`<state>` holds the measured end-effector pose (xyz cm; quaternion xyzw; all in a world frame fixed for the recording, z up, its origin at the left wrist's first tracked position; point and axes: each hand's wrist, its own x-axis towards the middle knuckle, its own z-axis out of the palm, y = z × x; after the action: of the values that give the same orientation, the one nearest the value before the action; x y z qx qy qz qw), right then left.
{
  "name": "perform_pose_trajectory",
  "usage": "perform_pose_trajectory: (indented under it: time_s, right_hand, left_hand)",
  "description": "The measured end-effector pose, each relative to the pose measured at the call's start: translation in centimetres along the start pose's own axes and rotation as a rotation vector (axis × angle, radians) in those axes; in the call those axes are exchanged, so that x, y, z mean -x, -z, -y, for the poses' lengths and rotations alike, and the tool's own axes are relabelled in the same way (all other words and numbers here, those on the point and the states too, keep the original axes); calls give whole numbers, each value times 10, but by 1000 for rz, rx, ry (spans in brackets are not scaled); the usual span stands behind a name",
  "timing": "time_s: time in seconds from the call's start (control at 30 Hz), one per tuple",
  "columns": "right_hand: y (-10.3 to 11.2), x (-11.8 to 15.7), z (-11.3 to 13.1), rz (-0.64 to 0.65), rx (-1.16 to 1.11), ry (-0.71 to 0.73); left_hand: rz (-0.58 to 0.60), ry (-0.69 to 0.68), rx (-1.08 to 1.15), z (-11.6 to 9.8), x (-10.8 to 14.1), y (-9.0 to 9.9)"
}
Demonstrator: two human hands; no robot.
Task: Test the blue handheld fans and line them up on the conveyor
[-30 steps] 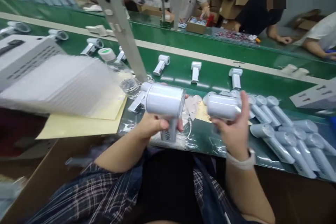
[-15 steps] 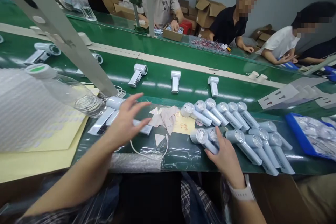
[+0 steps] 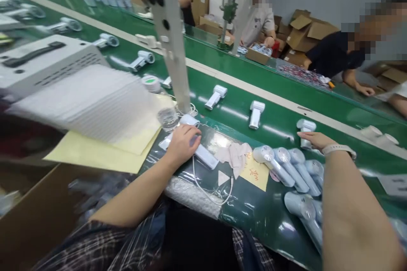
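Observation:
My left hand (image 3: 183,143) is closed around a pale blue handheld device (image 3: 205,156) lying on the near work surface; its fingers curl over the device's upper part. Another device partly shows beneath that hand. My right hand (image 3: 314,139) reaches over the green belt, with fingers at a pale device (image 3: 307,126) there; the wrist and forearm hide part of the contact. Rows of similar devices (image 3: 282,171) lie left of my right forearm. Grey-white triangular pieces (image 3: 235,156) and a yellow note (image 3: 256,173) lie between my hands, with a white cable (image 3: 203,192) nearer me.
A metal post (image 3: 174,46) rises behind my left hand. Foam sheets (image 3: 95,101), yellow paper (image 3: 95,152) and a clear bottle (image 3: 168,118) lie left. More devices (image 3: 216,96) rest on the belt (image 3: 270,89). People work across it.
The view has swung left. My left hand has lowered and closed on a device. My right hand has moved from the near rows out to a device on the belt.

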<state>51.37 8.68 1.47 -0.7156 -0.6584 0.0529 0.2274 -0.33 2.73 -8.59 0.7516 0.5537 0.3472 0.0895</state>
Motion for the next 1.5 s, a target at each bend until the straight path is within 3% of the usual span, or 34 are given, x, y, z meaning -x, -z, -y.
perform_pose_trajectory:
  time_s: [0.07, 0.13, 0.23, 0.33, 0.43, 0.5, 0.57, 0.63, 0.73, 0.8, 0.87, 0.9, 0.97, 1.03, 1.07, 1.2, 1.27, 1.37, 1.5]
  right_hand:
    - [-30, -38, 27, 114, -6, -25]
    - [-60, -57, 59, 212, -4, -50]
    - [-99, -62, 108, 307, 9, -79]
    - [-121, -57, 152, 347, 73, -132]
    - [-113, -47, 183, 383, 132, -172]
    - [-97, -32, 199, 401, 138, -157]
    - [-82, -2, 216, 403, 121, -92]
    - [-70, 43, 235, 369, 107, 46]
    - [-59, 123, 257, 161, 123, 458]
    - [-55, 166, 258, 84, 51, 570]
    - [-53, 194, 246, 100, -108, 586]
    - [-55, 202, 237, 124, -200, 534]
    - [-65, 212, 217, 141, -289, 291]
    - [-87, 220, 203, 129, -231, 25]
    - [-101, 225, 200, 131, -188, -41]
    - [-140, 251, 204, 190, -226, 0]
    - [-139, 261, 205, 245, -352, 4]
    - [-123, 263, 205, 361, -648, -111]
    - [-106, 253, 215, 422, -834, -174]
  left_hand:
    - [-5, -8, 4, 0, 1, -1]
    - [-15, -16, 8, -1, 1, -2]
    - [-44, -17, 10, -5, 3, 1]
    - [-82, -23, 7, -17, 12, 10]
    - [-60, -73, 301, -35, 23, 12]
    - [94, -12, 788, -48, 26, 4]
    - [305, 170, 1271, -60, 23, -10]
    - [389, 330, 1554, -72, 19, -24]
    - [344, 428, 1731, -90, 15, -31]
    - [352, 470, 1770, -98, 17, -28]
    - [408, 517, 1794, -100, 20, -24]
    - [438, 533, 1803, -98, 22, -22]
    - [466, 536, 1798, -94, 24, -21]
    - [452, 486, 1753, -89, 23, -22]
    - [434, 448, 1723, -88, 23, -23]
    - [420, 356, 1673, -85, 18, -19]
    - [378, 342, 1681, -85, 15, -13]
    - [306, 314, 1733, -88, 11, -3]
    - [346, 344, 1857, -94, 8, 0]
